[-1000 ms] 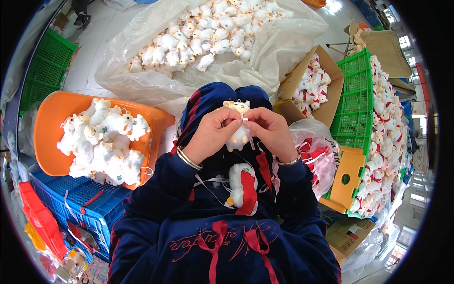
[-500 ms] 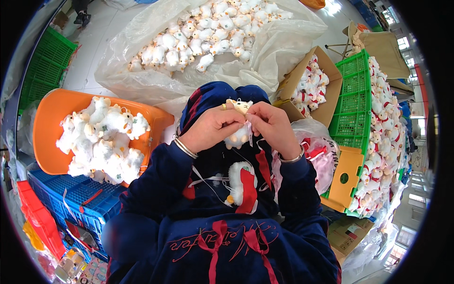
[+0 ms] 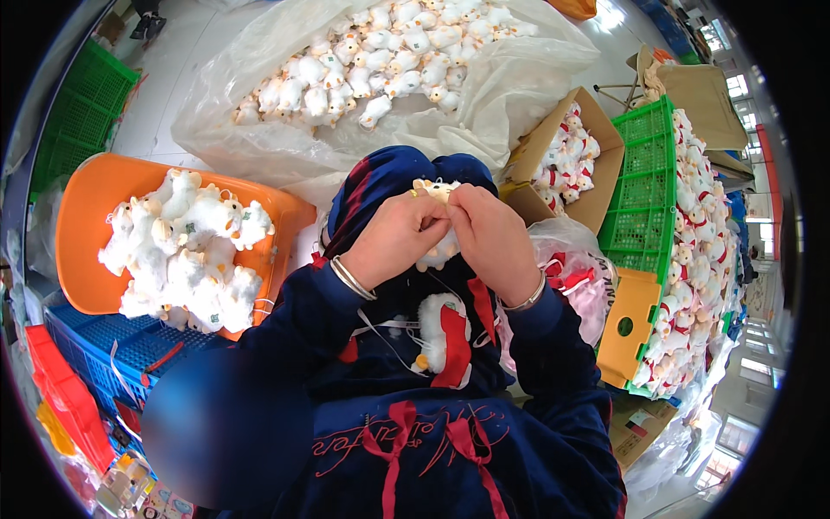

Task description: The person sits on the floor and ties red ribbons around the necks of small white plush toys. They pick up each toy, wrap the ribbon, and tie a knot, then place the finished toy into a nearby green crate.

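A small white plush toy (image 3: 439,254) with a cream head sits between my knees, partly covered by my hands. Over its neck, my left hand (image 3: 399,235) is closed, thumb and fingers pressed against the toy. My right hand (image 3: 494,235) is closed in a pinch, its fingertips meeting the left ones; what it pinches is hidden. Lower on my lap lies a second white plush toy (image 3: 432,333) with a red fabric strip (image 3: 454,349) across it. Thin white ribbons lie beside that toy.
An orange tub (image 3: 86,251) of white plush toys stands left, by a blue crate (image 3: 82,346). Ahead is a plastic sheet (image 3: 216,130) heaped with more. On the right are a cardboard box (image 3: 609,164) and a green crate (image 3: 635,221), both with red-trimmed toys.
My hands have drawn together over the plush toy's neck, the right one turning inward. The pale strip that hung below my right fingers is now out of sight.
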A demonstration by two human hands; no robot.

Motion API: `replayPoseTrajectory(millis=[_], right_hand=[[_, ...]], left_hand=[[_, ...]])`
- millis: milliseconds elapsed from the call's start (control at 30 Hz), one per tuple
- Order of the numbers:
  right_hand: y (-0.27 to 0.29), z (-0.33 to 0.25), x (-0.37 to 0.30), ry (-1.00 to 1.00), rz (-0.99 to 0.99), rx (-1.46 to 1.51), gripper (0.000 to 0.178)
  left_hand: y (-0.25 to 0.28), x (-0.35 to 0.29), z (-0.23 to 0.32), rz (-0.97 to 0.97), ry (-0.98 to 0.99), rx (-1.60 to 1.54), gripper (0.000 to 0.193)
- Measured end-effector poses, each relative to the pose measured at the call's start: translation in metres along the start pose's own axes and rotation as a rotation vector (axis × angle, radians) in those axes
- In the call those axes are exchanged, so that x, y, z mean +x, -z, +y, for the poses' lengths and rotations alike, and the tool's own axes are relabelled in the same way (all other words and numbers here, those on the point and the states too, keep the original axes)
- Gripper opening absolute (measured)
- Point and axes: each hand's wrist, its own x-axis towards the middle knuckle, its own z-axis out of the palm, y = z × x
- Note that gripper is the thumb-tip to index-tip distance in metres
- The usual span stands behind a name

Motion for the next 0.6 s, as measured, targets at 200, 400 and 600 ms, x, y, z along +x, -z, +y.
replayPoseTrajectory(millis=[200,400,600], right_hand=[[-0.01,0.027,-0.003,0.163,0.057,0.129,0.006],[-0.009,0.049,-0.004,0.035,-0.101,0.538,0.008],[0.009,0.047,0.004,0.076,-0.263,0.503,0.006]], left_hand=[[0.0,0.003,-0.004,0.018,0.046,-0.086,0.014],[0.007,0.008,-0.009,-0.075,0.058,-0.126,0.015],[0.011,0.013,-0.011,-0.142,0.077,-0.143,0.015]])
